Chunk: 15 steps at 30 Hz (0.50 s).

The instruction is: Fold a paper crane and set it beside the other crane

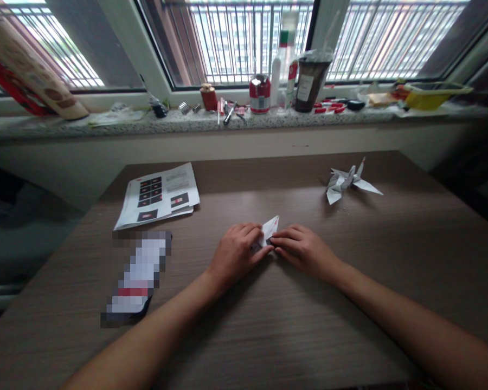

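Between my two hands, at the middle of the table, is a small folded piece of paper [270, 227], white with a dark printed patch and a pointed top. My left hand [239, 248] is closed on its left side, fingers over the paper and thumb along the lower edge. On the other side, my right hand [301, 246] pinches the right edge with its fingertips. My fingers hide much of the paper's lower part. Farther back to the right, folded paper cranes [345, 183] sit on the table, close together.
Printed sheets [158, 195] lie at the back left of the brown table [244, 336]. A phone [138, 276], blurred out, rests nearer, beside my left forearm. Along the window sill stand a red can [259, 95], a dark drink cup [309, 84] and a yellow basket [429, 97].
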Tool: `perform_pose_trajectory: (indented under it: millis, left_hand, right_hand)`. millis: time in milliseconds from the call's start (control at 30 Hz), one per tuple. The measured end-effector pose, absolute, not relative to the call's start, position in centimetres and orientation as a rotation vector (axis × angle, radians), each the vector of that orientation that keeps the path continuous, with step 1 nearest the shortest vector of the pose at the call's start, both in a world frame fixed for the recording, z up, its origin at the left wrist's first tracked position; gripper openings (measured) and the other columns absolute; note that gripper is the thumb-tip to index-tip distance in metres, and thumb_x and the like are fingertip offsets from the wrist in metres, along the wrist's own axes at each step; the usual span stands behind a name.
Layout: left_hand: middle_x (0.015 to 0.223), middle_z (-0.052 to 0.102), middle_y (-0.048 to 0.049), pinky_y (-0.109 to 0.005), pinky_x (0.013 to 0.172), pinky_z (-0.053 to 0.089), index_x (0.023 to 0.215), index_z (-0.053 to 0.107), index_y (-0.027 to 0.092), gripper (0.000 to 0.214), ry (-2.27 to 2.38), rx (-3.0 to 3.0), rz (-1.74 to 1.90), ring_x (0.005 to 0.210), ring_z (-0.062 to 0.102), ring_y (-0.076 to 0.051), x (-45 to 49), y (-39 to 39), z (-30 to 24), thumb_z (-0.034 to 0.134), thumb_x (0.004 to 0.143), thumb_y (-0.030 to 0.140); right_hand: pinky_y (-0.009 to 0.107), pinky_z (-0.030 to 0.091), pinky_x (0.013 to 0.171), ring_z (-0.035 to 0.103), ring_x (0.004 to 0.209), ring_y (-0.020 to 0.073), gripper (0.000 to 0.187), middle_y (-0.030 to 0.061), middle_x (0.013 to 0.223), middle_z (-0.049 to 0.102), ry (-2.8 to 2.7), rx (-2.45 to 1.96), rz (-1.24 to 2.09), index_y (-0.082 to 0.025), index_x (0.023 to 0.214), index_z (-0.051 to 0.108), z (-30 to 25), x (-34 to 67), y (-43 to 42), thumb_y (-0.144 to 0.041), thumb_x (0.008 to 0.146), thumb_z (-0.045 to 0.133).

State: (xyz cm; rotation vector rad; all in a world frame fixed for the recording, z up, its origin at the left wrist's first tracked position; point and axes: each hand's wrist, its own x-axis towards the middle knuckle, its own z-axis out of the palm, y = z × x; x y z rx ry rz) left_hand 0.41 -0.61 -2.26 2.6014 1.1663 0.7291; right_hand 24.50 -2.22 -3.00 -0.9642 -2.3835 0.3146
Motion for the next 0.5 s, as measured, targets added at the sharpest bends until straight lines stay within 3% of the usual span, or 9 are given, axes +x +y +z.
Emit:
perform_pose_trajectory:
  millis: [233, 367, 500]
  left_hand:
    - [0.119, 0.069, -0.0083, -0.046, 0.094, 0.056, 0.121, 0.071, 0.022, 0.026, 1.227, 2.631, 0.666, 0.106, 0.065, -0.028, -0.1, -0.7, -2.6, 0.072, 0.096, 0.03]
    - [0.118, 0.072, -0.0071, -0.046, 0.095, 0.057, 0.118, 0.071, 0.021, 0.026, 1.195, 2.643, 0.681, 0.105, 0.066, -0.027, -0.2, -0.6, -2.6, 0.076, 0.094, 0.028]
    - [0.117, 0.075, -0.0068, -0.045, 0.093, 0.059, 0.113, 0.071, 0.02, 0.021, 1.148, 2.64, 0.685, 0.105, 0.069, -0.027, -0.6, -0.6, -2.7, 0.077, 0.094, 0.028]
  right_hand:
    - [0.047, 0.056, 0.095, 0.066, 0.112, 0.0264, 0.025, 0.0097, 0.121, 0.074, -2.382, -0.988, 0.225, -0.022, 0.125, 0.072, -3.0, 24.9, -2.1, -0.027, 0.105, 0.057]
    - [0.053, 0.052, 0.107, 0.058, 0.134, 0.0303, 0.033, 0.0124, 0.145, 0.064, -2.446, -1.05, 0.072, -0.022, 0.136, 0.066, -3.2, 25.4, -2.0, -0.027, 0.105, 0.057]
    - [0.053, 0.049, 0.114, 0.058, 0.136, 0.0287, 0.034, 0.009, 0.147, 0.063, -2.518, -1.087, 0.047, -0.025, 0.138, 0.066, -3.4, 25.6, -2.0, -0.027, 0.106, 0.055]
